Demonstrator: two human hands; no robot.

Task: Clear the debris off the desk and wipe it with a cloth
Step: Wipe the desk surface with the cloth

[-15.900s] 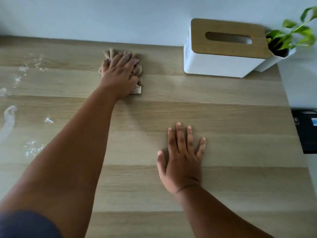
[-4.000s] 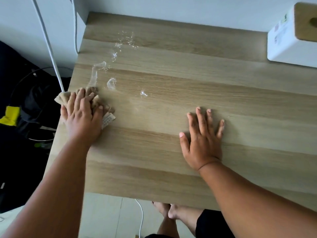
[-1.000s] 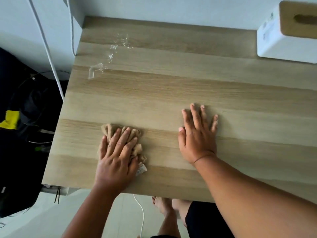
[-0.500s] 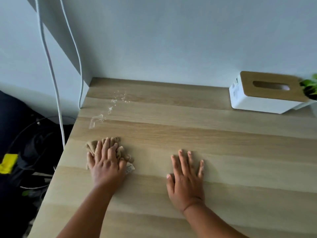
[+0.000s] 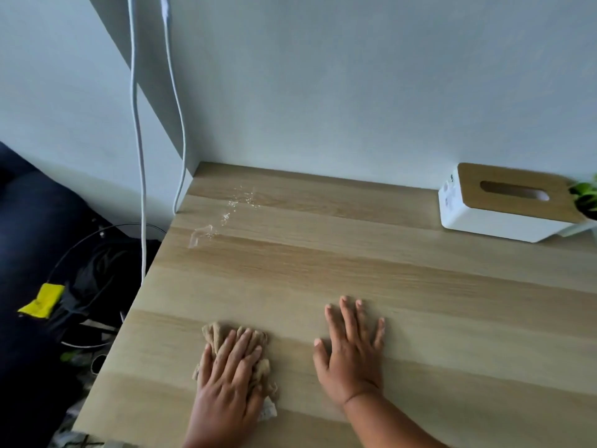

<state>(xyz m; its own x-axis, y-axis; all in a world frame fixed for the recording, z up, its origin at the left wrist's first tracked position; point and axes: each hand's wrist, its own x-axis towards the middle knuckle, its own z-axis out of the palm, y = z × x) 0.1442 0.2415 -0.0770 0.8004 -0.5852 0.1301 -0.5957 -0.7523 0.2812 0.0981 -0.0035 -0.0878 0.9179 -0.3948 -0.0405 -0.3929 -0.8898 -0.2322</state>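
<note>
My left hand [image 5: 227, 370] presses flat on a crumpled tan cloth [image 5: 215, 335] near the front left of the light wooden desk [image 5: 420, 286]; its fingers lie straight over the cloth. A white label [image 5: 268, 410] of the cloth sticks out beside my wrist. My right hand [image 5: 352, 350] rests flat on the bare desk just to the right, fingers spread. A wet streak with small droplets [image 5: 223, 211] glistens on the desk's far left corner.
A white tissue box with a wooden lid [image 5: 504, 202] stands at the back right against the wall, with green plant leaves [image 5: 586, 195] behind it. Two white cables [image 5: 139, 156] hang by the desk's left edge. Dark bags and a yellow tag [image 5: 42, 300] lie on the floor.
My left hand has slid the cloth to the right and back toward the front edge, closer to my right hand. My right hand stays put. My head has tilted further up.
</note>
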